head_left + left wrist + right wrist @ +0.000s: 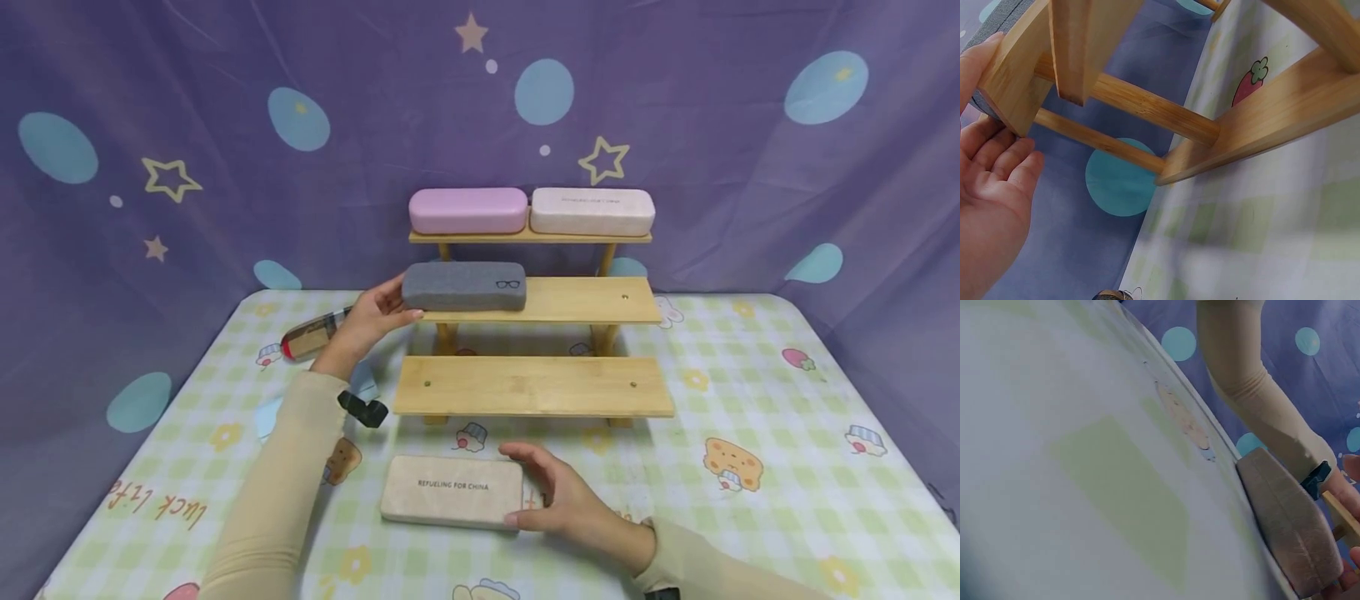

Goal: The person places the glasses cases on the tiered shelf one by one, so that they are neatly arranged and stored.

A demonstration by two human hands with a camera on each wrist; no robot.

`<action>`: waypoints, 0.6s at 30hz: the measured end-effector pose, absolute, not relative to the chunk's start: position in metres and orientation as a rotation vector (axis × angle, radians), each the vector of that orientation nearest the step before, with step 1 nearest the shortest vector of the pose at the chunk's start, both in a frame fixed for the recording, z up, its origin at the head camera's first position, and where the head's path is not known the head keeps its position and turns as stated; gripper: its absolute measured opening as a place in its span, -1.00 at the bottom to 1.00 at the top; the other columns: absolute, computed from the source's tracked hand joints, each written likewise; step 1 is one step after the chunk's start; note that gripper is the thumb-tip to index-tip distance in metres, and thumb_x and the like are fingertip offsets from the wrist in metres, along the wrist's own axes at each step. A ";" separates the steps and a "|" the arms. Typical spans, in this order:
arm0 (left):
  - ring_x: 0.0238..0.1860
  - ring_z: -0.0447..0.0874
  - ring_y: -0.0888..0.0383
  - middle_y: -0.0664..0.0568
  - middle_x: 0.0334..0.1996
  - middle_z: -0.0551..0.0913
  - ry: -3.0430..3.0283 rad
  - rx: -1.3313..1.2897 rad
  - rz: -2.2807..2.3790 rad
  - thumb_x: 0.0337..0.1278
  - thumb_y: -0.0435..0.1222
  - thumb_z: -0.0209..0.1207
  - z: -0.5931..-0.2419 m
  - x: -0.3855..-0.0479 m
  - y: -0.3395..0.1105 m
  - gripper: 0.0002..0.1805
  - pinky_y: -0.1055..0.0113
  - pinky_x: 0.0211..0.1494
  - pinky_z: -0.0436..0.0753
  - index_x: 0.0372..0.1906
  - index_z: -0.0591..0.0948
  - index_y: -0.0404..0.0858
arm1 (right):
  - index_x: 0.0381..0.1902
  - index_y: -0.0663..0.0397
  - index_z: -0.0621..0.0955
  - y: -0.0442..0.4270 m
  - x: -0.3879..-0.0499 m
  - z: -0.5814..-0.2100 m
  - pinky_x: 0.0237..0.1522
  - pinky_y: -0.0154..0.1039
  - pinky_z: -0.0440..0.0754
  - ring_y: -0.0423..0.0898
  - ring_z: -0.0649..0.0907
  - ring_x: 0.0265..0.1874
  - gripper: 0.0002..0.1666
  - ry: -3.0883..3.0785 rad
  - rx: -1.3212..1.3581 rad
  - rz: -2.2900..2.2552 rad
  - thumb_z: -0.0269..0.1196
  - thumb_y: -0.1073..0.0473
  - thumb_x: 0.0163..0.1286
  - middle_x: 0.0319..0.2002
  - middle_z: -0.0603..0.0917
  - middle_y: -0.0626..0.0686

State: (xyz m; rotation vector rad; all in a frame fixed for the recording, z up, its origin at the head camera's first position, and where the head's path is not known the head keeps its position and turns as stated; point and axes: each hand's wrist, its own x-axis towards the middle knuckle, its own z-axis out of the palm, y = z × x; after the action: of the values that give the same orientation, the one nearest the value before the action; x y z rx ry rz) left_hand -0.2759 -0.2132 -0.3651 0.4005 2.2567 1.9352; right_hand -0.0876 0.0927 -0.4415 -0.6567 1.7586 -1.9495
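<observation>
A grey glasses case [464,286] with a small glasses print lies at the left end of the wooden rack's middle shelf [585,298]. My left hand [369,323] holds its left end, thumb in front and fingers behind; the left wrist view shows these fingers [1007,156] at the shelf's end. On the tablecloth in front of the rack lies a beige glasses case [452,490] lettered "REFUELING FOR CHINA". Around its right end is my right hand [566,507], thumb touching the near corner and index finger stretched past the far corner.
On the top shelf sit a pink glasses case [468,210] and a whitish one [592,212]. The lower shelf [534,386] is bare wood. Left of the rack, behind my left arm, lie a clear package with a red end [306,337] and a light blue item [267,417].
</observation>
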 end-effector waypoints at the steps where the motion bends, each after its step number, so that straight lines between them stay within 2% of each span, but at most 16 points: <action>1: 0.38 0.21 -0.04 -0.17 0.40 0.19 2.256 0.403 1.934 0.18 -0.47 0.17 -0.365 -0.276 -0.213 -0.20 0.38 0.27 0.42 0.47 0.08 -0.24 | 0.30 0.37 0.25 0.092 -0.087 -0.443 0.29 -0.54 0.17 0.24 0.16 0.37 -0.12 1.747 -0.653 -1.954 0.39 0.34 0.05 0.32 0.23 0.38; 4: 0.37 0.22 -0.03 -0.17 0.40 0.20 2.239 0.410 1.950 0.18 -0.48 0.16 -0.366 -0.277 -0.213 -0.21 0.40 0.25 0.43 0.47 0.08 -0.24 | 0.31 0.37 0.24 0.091 -0.086 -0.445 0.28 -0.55 0.17 0.16 0.19 0.36 -0.09 1.757 -0.658 -1.942 0.41 0.34 0.03 0.32 0.24 0.36; 8: 0.38 0.22 -0.03 -0.17 0.40 0.19 2.232 0.416 1.954 0.18 -0.48 0.16 -0.367 -0.277 -0.213 -0.21 0.41 0.25 0.43 0.47 0.08 -0.23 | 0.35 0.24 0.24 0.090 -0.085 -0.448 0.24 -0.50 0.26 0.02 0.35 0.25 -0.04 1.897 -0.690 -1.822 0.46 0.24 0.03 0.28 0.33 0.21; 11: 0.38 0.21 -0.03 -0.17 0.41 0.18 2.230 0.424 1.954 0.18 -0.48 0.16 -0.366 -0.277 -0.213 -0.20 0.39 0.26 0.43 0.47 0.07 -0.23 | 0.36 0.14 0.25 0.089 -0.084 -0.450 0.23 -0.46 0.28 -0.03 0.40 0.19 -0.01 1.989 -0.708 -1.745 0.48 0.17 0.01 0.25 0.37 0.10; 18: 0.38 0.21 -0.04 -0.18 0.41 0.18 2.215 0.431 1.967 0.17 -0.49 0.17 -0.367 -0.276 -0.213 -0.19 0.42 0.23 0.45 0.47 0.06 -0.24 | 0.32 0.17 0.31 0.085 -0.084 -0.451 0.27 -0.44 0.26 -0.10 0.44 0.16 0.01 2.123 -0.706 -1.717 0.52 0.13 -0.08 0.20 0.45 0.03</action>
State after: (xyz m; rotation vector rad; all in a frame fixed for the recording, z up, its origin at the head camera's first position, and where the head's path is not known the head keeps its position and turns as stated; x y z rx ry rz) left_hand -0.2764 -0.2135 -0.3670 0.4312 2.2152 1.9674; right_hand -0.0836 0.0854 -0.4513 -0.7059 2.1233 -1.7169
